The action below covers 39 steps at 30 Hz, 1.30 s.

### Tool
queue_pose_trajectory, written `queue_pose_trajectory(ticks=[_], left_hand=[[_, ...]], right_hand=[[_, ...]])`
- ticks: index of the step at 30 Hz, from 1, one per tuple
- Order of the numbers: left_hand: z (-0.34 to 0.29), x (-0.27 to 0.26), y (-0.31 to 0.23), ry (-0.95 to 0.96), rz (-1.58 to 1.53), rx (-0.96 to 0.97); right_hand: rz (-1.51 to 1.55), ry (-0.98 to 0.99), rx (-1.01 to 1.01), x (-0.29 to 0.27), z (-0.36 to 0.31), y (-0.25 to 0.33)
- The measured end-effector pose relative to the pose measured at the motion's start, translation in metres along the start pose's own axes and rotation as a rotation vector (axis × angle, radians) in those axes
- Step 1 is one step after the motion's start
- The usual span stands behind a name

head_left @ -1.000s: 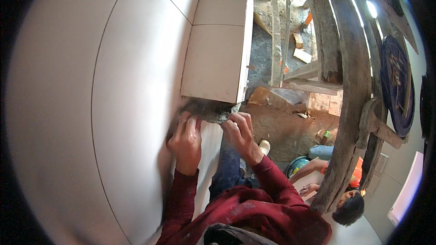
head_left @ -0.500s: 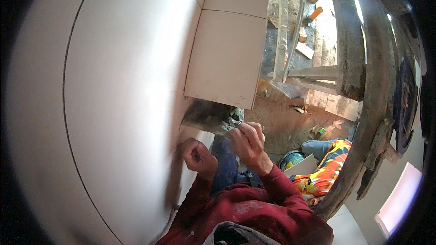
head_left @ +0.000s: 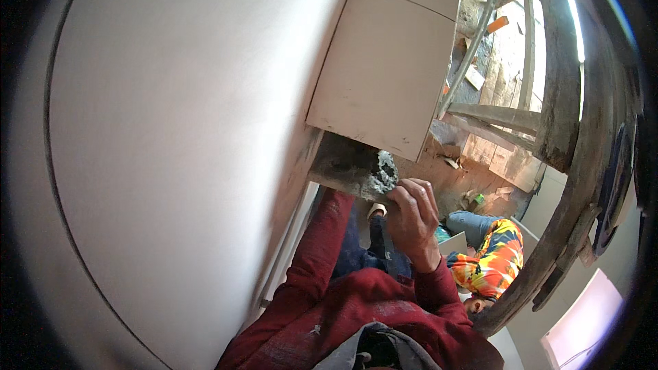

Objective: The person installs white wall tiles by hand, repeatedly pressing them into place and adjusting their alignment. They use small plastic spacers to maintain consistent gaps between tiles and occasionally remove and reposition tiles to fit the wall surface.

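My right hand (head_left: 415, 218) is closed at the near outer corner of a rough, dark ledge end (head_left: 343, 164). Its fingers curl inward, and whatever they hold is hidden. Right by the fingertips sits a lump of wet grey mortar (head_left: 384, 173). Beyond the bare ledge end lie large pale tiles (head_left: 384, 72), smudged along their near edge. My left sleeve (head_left: 319, 247) reaches up beside the wall and disappears beneath the ledge, so the left hand itself cannot be seen.
A tall white tiled wall (head_left: 185, 151) fills the left side. Wooden beams (head_left: 565, 116) and a timber frame (head_left: 493, 115) stand at the right. Below, a person in a bright patterned shirt (head_left: 490, 257) bends beside a pale tile piece (head_left: 452, 242). Scraps lie on the floor.
My left hand, a fist beside the wall before, has moved forward out of sight under the ledge. My right hand stays closed by the ledge corner. The view has shifted, moving the ledge rightward.
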<state>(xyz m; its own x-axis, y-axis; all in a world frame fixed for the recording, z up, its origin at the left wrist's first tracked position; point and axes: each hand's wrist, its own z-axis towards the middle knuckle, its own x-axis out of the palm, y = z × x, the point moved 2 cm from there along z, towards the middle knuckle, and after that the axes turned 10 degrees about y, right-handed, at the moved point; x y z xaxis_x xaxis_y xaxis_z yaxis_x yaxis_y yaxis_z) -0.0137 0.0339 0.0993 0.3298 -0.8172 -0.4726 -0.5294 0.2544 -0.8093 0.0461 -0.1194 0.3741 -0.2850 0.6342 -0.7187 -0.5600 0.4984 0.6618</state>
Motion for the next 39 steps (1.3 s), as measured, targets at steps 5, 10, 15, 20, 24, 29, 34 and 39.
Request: queue_pose_trajectory(ticks=[5, 10, 15, 20, 24, 29, 34, 39], left_hand=[[0.005, 0.005, 0.009, 0.003, -0.028, -0.018], [-0.003, 0.003, 0.019, -0.004, -0.068, -0.044], [-0.021, -0.004, 0.026, 0.007, -0.087, -0.072], [-0.044, -0.013, 0.028, 0.003, -0.105, -0.111], [-0.047, -0.012, 0.032, 0.001, -0.106, -0.109], [-0.041, -0.003, 0.037, 0.017, -0.103, -0.094], [-0.032, 0.016, 0.034, 0.035, -0.117, -0.08], [-0.005, 0.023, 0.027, 0.043, -0.108, -0.05]], right_hand=[[-0.001, -0.005, 0.004, 0.002, -0.006, 0.002], [-0.013, 0.03, -0.014, 0.012, -0.023, 0.013], [0.041, 0.08, -0.056, 0.031, -0.06, 0.015], [0.081, 0.1, -0.045, 0.038, -0.072, 0.013], [0.053, 0.107, -0.015, 0.036, -0.072, 0.015], [0.02, 0.056, -0.024, 0.032, -0.076, 0.013], [-0.005, -0.032, 0.007, 0.022, -0.071, 0.006], [-0.026, -0.038, 0.028, 0.016, -0.064, -0.005]])
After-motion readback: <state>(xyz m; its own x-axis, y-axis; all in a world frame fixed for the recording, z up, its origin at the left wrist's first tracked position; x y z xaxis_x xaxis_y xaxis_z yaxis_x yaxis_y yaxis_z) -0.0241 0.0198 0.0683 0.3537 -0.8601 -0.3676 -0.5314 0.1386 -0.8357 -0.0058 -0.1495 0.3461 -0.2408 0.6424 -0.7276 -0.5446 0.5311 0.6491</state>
